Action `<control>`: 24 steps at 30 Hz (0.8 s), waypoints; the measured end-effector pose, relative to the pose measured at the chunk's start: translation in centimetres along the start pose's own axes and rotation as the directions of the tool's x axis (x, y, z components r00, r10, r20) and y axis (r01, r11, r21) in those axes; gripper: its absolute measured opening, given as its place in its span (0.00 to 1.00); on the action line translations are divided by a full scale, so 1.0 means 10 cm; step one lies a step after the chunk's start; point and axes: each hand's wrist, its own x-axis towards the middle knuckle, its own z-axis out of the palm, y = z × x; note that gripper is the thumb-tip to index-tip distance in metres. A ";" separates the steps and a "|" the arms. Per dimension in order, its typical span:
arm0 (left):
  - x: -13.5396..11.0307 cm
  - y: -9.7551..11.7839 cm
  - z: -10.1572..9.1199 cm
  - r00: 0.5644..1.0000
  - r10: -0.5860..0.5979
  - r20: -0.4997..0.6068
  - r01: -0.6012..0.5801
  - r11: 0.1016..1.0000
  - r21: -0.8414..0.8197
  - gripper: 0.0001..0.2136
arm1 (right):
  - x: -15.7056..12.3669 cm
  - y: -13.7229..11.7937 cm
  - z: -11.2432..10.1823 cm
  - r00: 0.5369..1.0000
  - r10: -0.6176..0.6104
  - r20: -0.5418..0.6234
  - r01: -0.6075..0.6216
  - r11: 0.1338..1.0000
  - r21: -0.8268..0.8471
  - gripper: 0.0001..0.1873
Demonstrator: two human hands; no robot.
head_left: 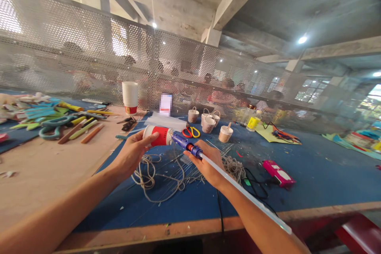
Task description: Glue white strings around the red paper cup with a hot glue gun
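My left hand [135, 149] is closed round a red and white paper cup [160, 135], which lies tipped on its side in the air. In my right hand [208, 162] is a blue hot glue gun [187, 145], its nozzle at the cup's right end; whether it touches cannot be made out. A long translucent glue stick [247, 194] runs out of the gun's back, over my right forearm. Below the hands, grey cord [147, 172] lies in loose loops on the blue table mat, with a tangled bundle [235, 168] and thin wires beside my right hand.
Several small cord-wrapped cups [208, 124] stand behind the gun, near yellow and red scissors [191, 131]. Stacked paper cups [130, 97] stand at the back left; tools [80, 127] lie nearby. A pink power box [278, 174] with black cable sits right. A perforated metal screen [190, 67] borders the table.
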 end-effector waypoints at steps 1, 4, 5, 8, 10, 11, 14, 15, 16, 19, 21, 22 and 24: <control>0.00 0.00 0.00 1.000 -0.007 0.001 0.007 1.000 -0.003 0.15 | 0.00 0.00 0.00 1.000 -0.002 0.005 0.002 1.000 -0.004 0.19; -0.01 0.03 0.01 1.000 -0.021 0.010 0.021 1.000 -0.013 0.14 | 0.00 0.00 -0.01 1.000 -0.011 0.010 0.012 1.000 -0.012 0.19; -0.01 0.03 0.01 1.000 -0.016 0.007 0.016 1.000 -0.013 0.14 | 0.00 0.00 -0.01 1.000 -0.015 0.013 0.016 1.000 -0.014 0.19; 0.00 0.03 0.01 1.000 0.001 -0.012 -0.001 1.000 -0.014 0.14 | 0.00 -0.01 -0.02 0.999 -0.031 0.032 0.032 0.999 -0.022 0.19; 0.01 0.02 -0.01 1.000 0.000 -0.015 -0.001 1.000 -0.023 0.15 | 0.00 0.00 -0.02 0.999 -0.036 0.041 0.037 0.999 -0.027 0.19; 0.02 0.02 -0.01 1.000 -0.001 -0.011 0.001 1.000 -0.028 0.15 | 0.00 0.00 -0.02 0.998 -0.035 0.046 0.036 0.999 -0.030 0.19; 0.03 0.01 -0.02 1.000 -0.008 -0.004 0.008 0.999 -0.042 0.16 | -0.01 0.00 -0.01 0.997 -0.024 0.075 0.026 0.999 -0.026 0.17; 0.03 0.01 -0.02 1.000 -0.011 -0.004 0.011 0.999 -0.044 0.16 | -0.01 0.00 -0.01 0.996 -0.021 0.086 0.023 1.000 -0.020 0.17; 0.03 0.01 -0.02 1.000 -0.013 -0.007 0.013 0.999 -0.044 0.16 | -0.01 0.00 -0.01 0.995 -0.018 0.093 0.019 1.000 -0.013 0.17; 0.03 0.02 -0.02 1.000 -0.011 -0.019 0.010 0.999 -0.039 0.16 | -0.01 0.00 -0.02 0.994 -0.010 0.107 0.010 1.000 -0.002 0.16; 0.02 0.03 -0.02 1.000 -0.008 -0.029 0.007 0.999 -0.041 0.16 | -0.01 0.00 -0.03 0.993 -0.006 0.117 0.006 1.000 -0.002 0.16; 0.02 0.04 -0.01 0.999 -0.012 -0.032 0.010 0.999 -0.045 0.16 | -0.01 0.00 -0.03 0.993 -0.005 0.121 0.005 1.000 -0.003 0.16; 0.01 0.05 0.00 0.999 -0.019 -0.039 0.017 0.999 -0.049 0.16 | -0.01 0.00 -0.03 0.992 -0.006 0.128 0.006 1.000 0.000 0.15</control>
